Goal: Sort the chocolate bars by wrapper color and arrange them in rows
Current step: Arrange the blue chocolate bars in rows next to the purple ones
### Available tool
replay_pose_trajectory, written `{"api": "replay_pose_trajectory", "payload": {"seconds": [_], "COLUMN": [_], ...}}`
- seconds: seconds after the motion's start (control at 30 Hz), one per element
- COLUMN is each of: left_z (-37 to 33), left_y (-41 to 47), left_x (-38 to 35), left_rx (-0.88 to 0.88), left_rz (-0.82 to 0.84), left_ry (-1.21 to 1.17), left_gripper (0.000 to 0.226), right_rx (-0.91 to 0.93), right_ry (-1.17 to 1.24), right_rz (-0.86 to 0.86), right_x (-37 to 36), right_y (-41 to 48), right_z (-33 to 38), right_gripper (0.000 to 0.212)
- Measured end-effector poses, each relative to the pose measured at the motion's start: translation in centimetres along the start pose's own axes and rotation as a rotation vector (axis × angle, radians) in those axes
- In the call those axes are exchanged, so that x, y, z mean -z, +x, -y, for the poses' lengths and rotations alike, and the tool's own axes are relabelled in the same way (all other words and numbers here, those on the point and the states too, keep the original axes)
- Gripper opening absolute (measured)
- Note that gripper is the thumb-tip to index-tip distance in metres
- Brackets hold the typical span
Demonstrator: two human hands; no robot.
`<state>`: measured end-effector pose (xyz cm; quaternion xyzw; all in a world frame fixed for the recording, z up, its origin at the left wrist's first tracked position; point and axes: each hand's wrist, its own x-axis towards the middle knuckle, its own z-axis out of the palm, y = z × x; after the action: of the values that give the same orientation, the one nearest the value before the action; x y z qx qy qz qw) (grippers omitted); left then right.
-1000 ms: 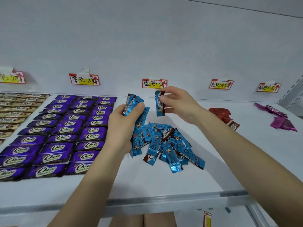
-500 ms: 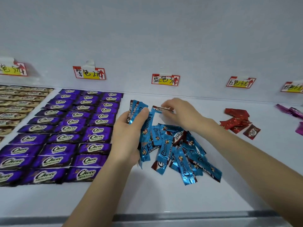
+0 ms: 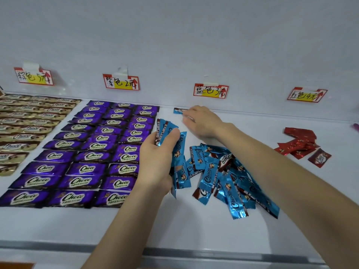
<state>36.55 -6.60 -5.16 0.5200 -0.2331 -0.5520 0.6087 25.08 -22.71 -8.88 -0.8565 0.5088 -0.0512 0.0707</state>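
Observation:
My left hand (image 3: pixel 157 160) grips a bunch of blue-wrapped chocolate bars (image 3: pixel 178 152), fanned upward above the shelf. My right hand (image 3: pixel 200 121) reaches to the back of the white shelf (image 3: pixel 174 226), fingers resting on a single blue bar (image 3: pixel 178 110) that lies flat near the back wall under the blue price tag (image 3: pixel 210 91). A loose pile of blue bars (image 3: pixel 223 177) lies between my forearms. Purple bars (image 3: pixel 93 152) fill neat rows on the left, and gold-brown bars (image 3: pixel 25 123) lie in rows at the far left.
A small heap of red bars (image 3: pixel 301 146) lies at the right under the red tag (image 3: pixel 307 95). Purple tag (image 3: pixel 121 82) and brown tag (image 3: pixel 34 76) hang on the back wall. A metal rail (image 3: pixel 194 251) edges the shelf front. A pink wrapper (image 3: pixel 355 126) peeks in at far right.
My right hand carried one blue bar from mid-air to the back of the shelf and laid it flat there. My left hand kept its bunch. The view shifted right and down.

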Motion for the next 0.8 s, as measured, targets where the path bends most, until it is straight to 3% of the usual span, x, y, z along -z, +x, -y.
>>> {"api": "replay_pose_trajectory", "payload": {"seconds": [0.33,0.8], "left_z": [0.05,0.30], "left_y": [0.23,0.51], "left_x": [0.06,0.27], "left_rx": [-0.002,0.012], "left_rz": [-0.039,-0.007], "left_ry": [-0.007,-0.021], "left_gripper": [0.014,0.015], "right_rx": [0.058,0.086], "right_ry": [-0.076,-0.109], "right_rz": [-0.088,-0.070], "right_x": [-0.86,-0.88], "right_y": [0.55,0.74], "right_z": [-0.20,-0.35], "right_gripper": [0.041,0.042]}}
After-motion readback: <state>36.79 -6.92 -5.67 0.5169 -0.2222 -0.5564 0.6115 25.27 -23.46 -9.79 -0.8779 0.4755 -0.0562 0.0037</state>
